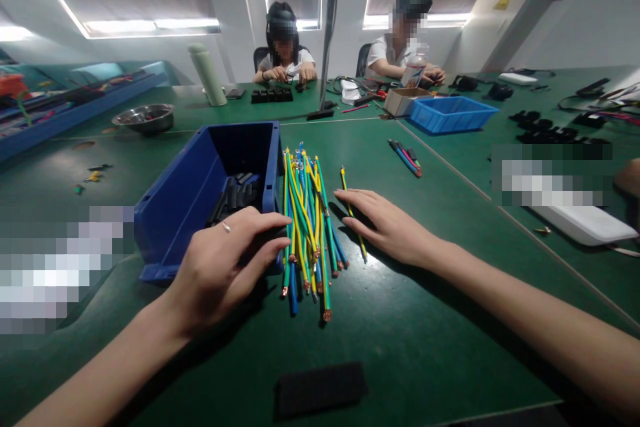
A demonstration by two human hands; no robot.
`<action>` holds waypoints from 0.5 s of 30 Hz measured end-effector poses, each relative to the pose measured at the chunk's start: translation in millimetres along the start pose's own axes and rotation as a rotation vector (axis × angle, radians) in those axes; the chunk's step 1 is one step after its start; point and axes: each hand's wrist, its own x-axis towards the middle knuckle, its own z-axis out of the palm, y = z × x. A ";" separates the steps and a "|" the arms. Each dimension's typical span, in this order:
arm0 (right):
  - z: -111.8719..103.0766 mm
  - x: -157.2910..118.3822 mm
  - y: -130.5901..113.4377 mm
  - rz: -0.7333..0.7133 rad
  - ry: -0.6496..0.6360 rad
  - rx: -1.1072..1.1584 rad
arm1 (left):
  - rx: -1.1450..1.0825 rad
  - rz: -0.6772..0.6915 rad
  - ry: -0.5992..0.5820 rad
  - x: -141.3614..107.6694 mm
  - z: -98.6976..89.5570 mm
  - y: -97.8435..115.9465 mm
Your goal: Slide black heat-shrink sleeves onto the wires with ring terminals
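Observation:
A loose bundle of cut wires [305, 213], green-yellow and blue with bare copper ends, lies on the green table in front of me. At its left edge is my left hand [220, 267], thumb and index finger apart, fingertips close to the wires; its other fingers are partly hidden. To the right of the bundle, my right hand [383, 223] is stretched out with fingers apart, over a single yellow-green wire [363, 250]. Whether it touches that wire I cannot tell. Behind my left hand stands a dark blue bin [173, 213] holding short black tubes [235, 197].
A black block [321, 388] lies near the front edge. Further back are short coloured wires [406, 159], a light blue tray [453, 113], a metal bowl [145, 119] and a green bottle [207, 75]. A white device [575, 217] lies right. Two people sit across the table.

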 end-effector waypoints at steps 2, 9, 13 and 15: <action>4.5 2.5 -6.8 -0.036 -0.030 0.046 | -0.025 -0.005 -0.010 0.8 0.5 0.8; 22.3 37.7 -10.9 -0.100 0.074 -0.013 | -0.083 0.014 -0.036 2.3 1.3 0.3; 24.7 50.1 -4.0 -0.062 0.152 -0.012 | -0.098 0.052 -0.035 3.6 0.7 0.3; 22.6 48.1 -4.1 -0.036 0.187 -0.025 | -0.109 0.056 -0.046 4.1 0.2 0.5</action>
